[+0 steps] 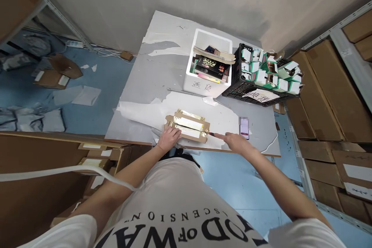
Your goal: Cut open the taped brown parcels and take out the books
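A small brown cardboard box (190, 124) lies near the front edge of the table, with shiny clear tape and white labels across it. My left hand (169, 138) grips the box's near left corner, fingers curled over the top. In my right hand (234, 142) is a slim red and black box cutter (212, 134), the index finger stretched along it. Its tip meets the right end of the box at the taped seam; the blade is too small to make out.
Torn white paper (139, 111) covers part of the table (136, 79). A phone (244, 128) lies right of the box. Behind stand a white foam bin (200, 85) of packages and a black crate (235, 92) of green-white cartons. A large carton (37, 201) borders my left side.
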Available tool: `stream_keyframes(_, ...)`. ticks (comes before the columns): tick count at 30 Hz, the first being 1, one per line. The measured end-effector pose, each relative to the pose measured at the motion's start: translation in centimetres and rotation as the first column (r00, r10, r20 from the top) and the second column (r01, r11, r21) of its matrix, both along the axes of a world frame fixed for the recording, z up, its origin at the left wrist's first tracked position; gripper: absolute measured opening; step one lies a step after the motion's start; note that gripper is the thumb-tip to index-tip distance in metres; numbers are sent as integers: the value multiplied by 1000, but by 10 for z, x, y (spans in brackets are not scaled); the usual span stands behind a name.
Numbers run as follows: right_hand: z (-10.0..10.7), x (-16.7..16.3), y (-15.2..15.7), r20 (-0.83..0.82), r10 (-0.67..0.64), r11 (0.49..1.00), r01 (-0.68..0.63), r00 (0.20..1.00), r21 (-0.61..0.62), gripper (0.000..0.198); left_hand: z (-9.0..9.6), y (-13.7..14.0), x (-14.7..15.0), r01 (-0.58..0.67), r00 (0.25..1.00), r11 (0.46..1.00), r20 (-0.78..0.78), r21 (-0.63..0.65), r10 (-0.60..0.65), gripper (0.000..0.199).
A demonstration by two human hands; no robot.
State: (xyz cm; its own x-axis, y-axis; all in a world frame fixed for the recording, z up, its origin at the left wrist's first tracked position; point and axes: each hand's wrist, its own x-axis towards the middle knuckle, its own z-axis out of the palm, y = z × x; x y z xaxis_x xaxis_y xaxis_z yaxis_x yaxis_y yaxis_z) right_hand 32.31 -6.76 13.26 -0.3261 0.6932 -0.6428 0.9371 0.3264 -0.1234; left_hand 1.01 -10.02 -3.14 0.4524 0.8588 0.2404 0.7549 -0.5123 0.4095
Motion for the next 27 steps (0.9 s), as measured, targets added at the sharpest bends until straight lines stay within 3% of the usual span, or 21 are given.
stream_keyframes(2,5,15,-5,31,-41,999,41,999,0,70,1,1,1,1,1000,1000,4,-9,-1,27)
stream_keyframes(6,9,24,-13,55,-7,999,6,998,33,74,4,2,0,5,1000,1000,4,0,-5,27)
stream_keyframes(9,5,44,-21,-52,-3,997,7,999,77,64,7,2,-1,9,1000,1000,14,10,-9,27)
stream_keyframes(11,-8,61,-28,-174,-115,976,144,978,164,58,9,1,-1,10,1000,1000,12,17,-11,27)
stream_keyframes(13,-33,68,-32,-267,-322,879,391,908,273,58,11,1,-1,14,1000,1000,9,14,-14,27)
stream_keyframes(15,-69,62,-32,-278,-543,721,610,792,329,59,12,0,-3,21,1000,1000,22,1,-21,27)
stream_keyframes(16,-89,54,-31,-260,-630,653,680,732,332,59,13,0,-4,23,999,1000,32,-8,-23,27)
stream_keyframes(18,-127,34,-29,-227,-734,569,762,640,309,57,14,0,-7,26,998,999,50,-22,-25,26)
stream_keyframes(22,-177,2,-28,-176,-817,496,826,549,269,56,16,2,-13,19,995,999,102,-40,-14,24)
stream_keyframes(27,-199,-8,-37,-206,-836,456,852,510,258,56,19,3,-17,-85,982,994,165,-65,95,24)
